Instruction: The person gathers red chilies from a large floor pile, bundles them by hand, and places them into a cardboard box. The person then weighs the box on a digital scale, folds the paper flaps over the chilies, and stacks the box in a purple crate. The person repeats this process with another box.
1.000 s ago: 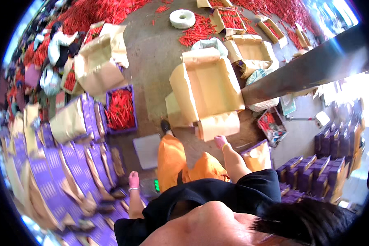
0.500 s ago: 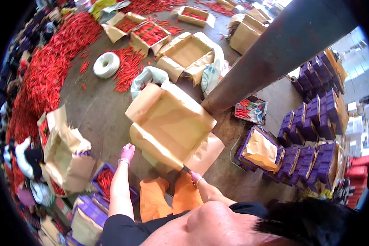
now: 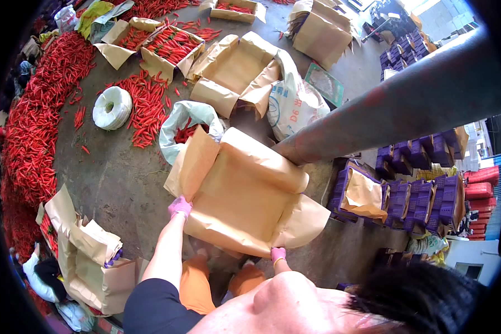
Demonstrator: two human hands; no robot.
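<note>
In front of me is a shallow box (image 3: pixel 236 195) lined with brown paper, its flaps folded outward over the sides and nothing lying inside. My left hand (image 3: pixel 179 207), in a pink glove, closes on its left side near the close corner. The gloved right hand (image 3: pixel 278 254) grips the near edge toward the right, beside a loose paper flap (image 3: pixel 303 221). Whatever frame lies under the paper is hidden. Just beyond the box's far left corner stands a pale open sack (image 3: pixel 170 131) with red chili peppers (image 3: pixel 190 132) inside.
A thick grey post (image 3: pixel 395 106) slants in from the right. Purple crates (image 3: pixel 417 203) are stacked there. Another paper-lined box (image 3: pixel 236 69) and a white sack (image 3: pixel 295 103) lie beyond. A chili heap (image 3: pixel 36 128), a white twine roll (image 3: pixel 112 108) and a papered crate (image 3: pixel 89 273) are leftward.
My left hand has moved from beside the box onto its left side. My right hand stays at the near edge. The whole view has shifted.
</note>
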